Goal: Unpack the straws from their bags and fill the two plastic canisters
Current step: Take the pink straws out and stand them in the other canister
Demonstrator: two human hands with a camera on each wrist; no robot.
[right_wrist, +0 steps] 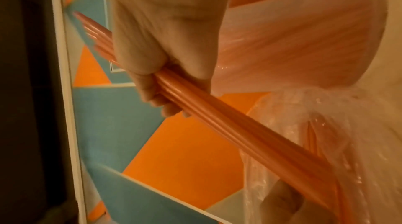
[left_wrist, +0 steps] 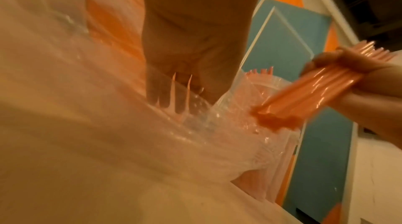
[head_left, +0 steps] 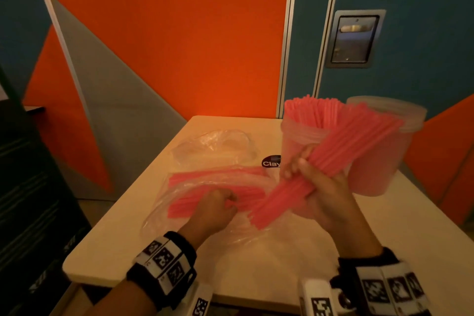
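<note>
Your right hand [head_left: 320, 187] is wrapped around a thick bundle of pink straws [head_left: 333, 161], fingers curled tight about its middle. The bundle is slanted, its upper ends reaching toward the rim of the far canister [head_left: 384, 151] and its lower ends pointing down toward the bag. In the right wrist view the straws [right_wrist: 217, 116] look smooth, glossy and tube-shaped, lying side by side under your fingers [right_wrist: 152, 93].

Your left hand [head_left: 215, 208] has its fingers curled into the clear, crinkly plastic bag [head_left: 179, 202], gripping the film at its mouth. The bag lies on the pale table [head_left: 256, 264] and holds more pink straws lying flat inside. In the left wrist view the film [left_wrist: 108, 107] is wrinkled and shiny, with a few straw tips poking up by your fingers.

Two round, cloudy plastic canisters stand upright at the back right of the table, close together. The near canister [head_left: 295, 141] is packed with straws standing on end, their tips above its rim. A second, emptied-looking clear bag [head_left: 215, 146] lies crumpled behind the first, beside a dark round sticker [head_left: 271, 161].
</note>
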